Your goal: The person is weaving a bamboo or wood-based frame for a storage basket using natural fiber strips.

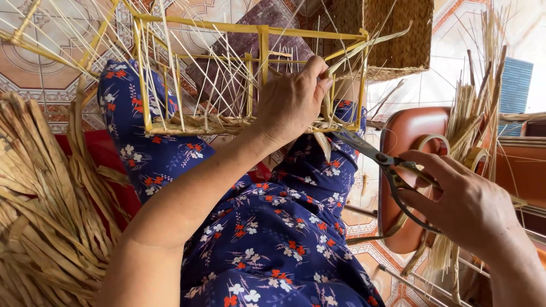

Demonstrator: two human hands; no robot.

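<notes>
I am sitting in a home turned weaving workshop; the patterned ceramic floor tiles [54, 57] in cream and terracotta under me belong to a house, not a factory; a heap of flat dried tan fibre strips [40, 210] lies at my left; a half-made basket frame of yellow wire with straw stakes [244, 74] rests on my knees, which are in blue floral cloth; a finished brown woven basket [392, 34] stands beyond it; at my right, bundles of pale straw stalks [472, 125] lean over a reddish-brown plastic stool [404, 136].
</notes>
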